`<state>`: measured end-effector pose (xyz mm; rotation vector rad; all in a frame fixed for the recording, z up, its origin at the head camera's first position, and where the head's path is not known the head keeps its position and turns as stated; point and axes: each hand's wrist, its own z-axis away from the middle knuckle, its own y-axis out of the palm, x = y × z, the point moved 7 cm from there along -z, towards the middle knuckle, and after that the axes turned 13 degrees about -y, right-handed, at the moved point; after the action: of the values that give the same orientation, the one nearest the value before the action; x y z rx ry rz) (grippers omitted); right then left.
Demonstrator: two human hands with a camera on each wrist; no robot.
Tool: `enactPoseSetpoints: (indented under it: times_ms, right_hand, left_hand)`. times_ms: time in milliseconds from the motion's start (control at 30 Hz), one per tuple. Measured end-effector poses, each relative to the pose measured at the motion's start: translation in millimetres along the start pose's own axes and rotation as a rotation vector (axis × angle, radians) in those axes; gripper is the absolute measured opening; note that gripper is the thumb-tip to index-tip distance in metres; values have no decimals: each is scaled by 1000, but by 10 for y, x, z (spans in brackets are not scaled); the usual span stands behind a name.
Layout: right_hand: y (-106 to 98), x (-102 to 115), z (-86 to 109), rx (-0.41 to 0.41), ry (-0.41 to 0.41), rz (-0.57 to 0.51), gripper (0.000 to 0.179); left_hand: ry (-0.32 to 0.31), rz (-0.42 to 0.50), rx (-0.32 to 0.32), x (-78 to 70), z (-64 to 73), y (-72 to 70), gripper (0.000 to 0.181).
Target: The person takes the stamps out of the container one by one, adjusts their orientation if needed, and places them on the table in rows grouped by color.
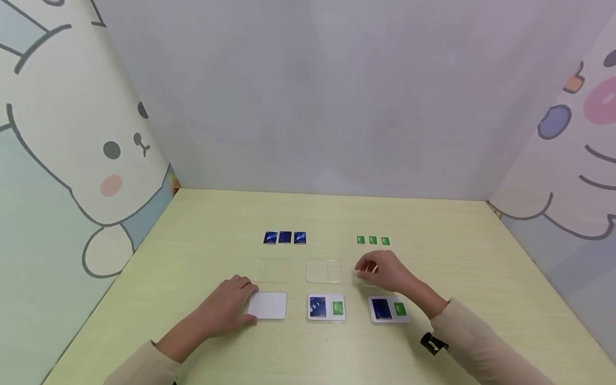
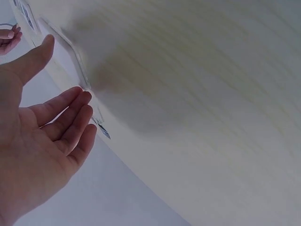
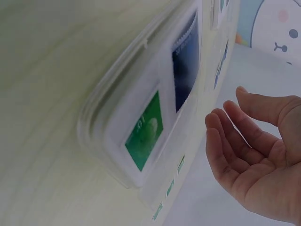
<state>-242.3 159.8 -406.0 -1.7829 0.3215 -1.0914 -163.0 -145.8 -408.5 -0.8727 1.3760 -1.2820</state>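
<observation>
My left hand lies at the left edge of a blank white card, its thumb and fingertips close to it; the left wrist view shows relaxed fingers. My right hand hovers over a clear plastic piece, which it mostly hides. Its fingers are loosely bent and nothing shows between them. Nearer me, a white card in a clear case bears a dark blue stamp with a toothed edge and a small green stamp. A similar cased card lies in the middle.
Two clear rectangular plastic pieces lie behind the left and middle cards. Farther back are a row of three blue stamps and a row of three small green stamps. Walls enclose the pale wooden table.
</observation>
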Motion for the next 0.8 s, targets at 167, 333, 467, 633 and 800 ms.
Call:
enactPoseSetpoints:
  times_ms: [167,333,467,633,800]
  right_hand:
    - [32,41,47,-4,9,4,7]
    - [65,99,91,5,16,56,9]
    - [77,154,125,-1,3,120,11]
    - [84,236,154,-27,-37,185,12]
    - [108,343,184,-31,-141,300,18]
  left_hand:
    - [12,-4,-11,-18,-3,-4,56]
    - [33,-11,-29,-35,-14,-11,55]
    - [24,-7,-15,-52,-26,-17,56]
    - [15,-1,0,-89,-42,-36,56]
    - [14,12,4,-130,-66,-57,56]
